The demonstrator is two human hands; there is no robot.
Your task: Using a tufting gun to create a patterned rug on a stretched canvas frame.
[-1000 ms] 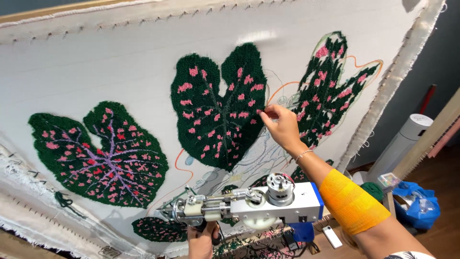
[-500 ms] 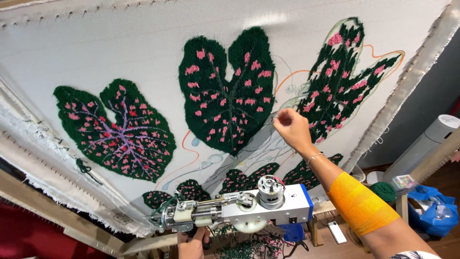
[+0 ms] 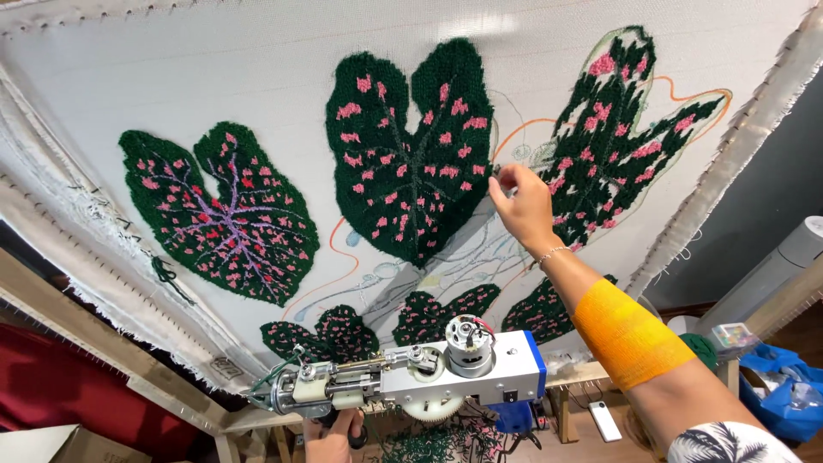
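wall: dark grey (image 3: 763,206) | floor: wood (image 3: 801,321) | frame: timber (image 3: 77,317)

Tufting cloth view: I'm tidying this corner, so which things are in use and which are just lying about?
In use:
right hand pinching at the white cloth beside the middle green leaf
left hand gripping the tufting gun

Lying about:
blue bag
white remote
cardboard box

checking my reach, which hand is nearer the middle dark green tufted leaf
Right. The right hand touches the middle leaf's right edge; the left hand is far below, gripping the tufting gun.
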